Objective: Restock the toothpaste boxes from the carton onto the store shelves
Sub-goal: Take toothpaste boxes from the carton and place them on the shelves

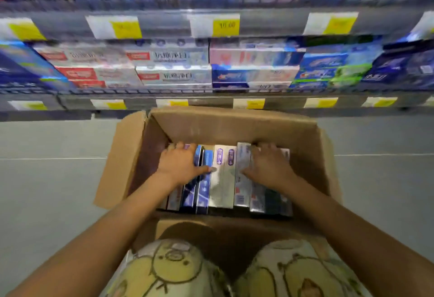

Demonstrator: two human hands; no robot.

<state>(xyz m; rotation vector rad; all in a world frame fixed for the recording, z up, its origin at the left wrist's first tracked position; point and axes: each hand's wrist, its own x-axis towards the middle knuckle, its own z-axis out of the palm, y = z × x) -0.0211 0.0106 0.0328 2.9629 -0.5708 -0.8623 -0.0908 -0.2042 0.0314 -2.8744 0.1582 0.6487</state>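
Observation:
An open brown carton (234, 123) stands on the floor in front of my knees. Several toothpaste boxes (222, 179) lie in it side by side, blue ones on the left, a white and purple one in the middle, silver ones on the right. My left hand (182, 164) lies palm down on the blue boxes, thumb stretched onto the white one. My right hand (267, 166) rests spread on the silver boxes (243, 193). The fingertips of both hands reach the boxes' far ends. No box is lifted.
Store shelves (211, 93) run across the view behind the carton, packed with toothpaste boxes (173, 66) and fronted by yellow price tags (225, 25). Grey floor lies on both sides of the carton. My knees in yellow patterned fabric (169, 266) are at the carton's near flap.

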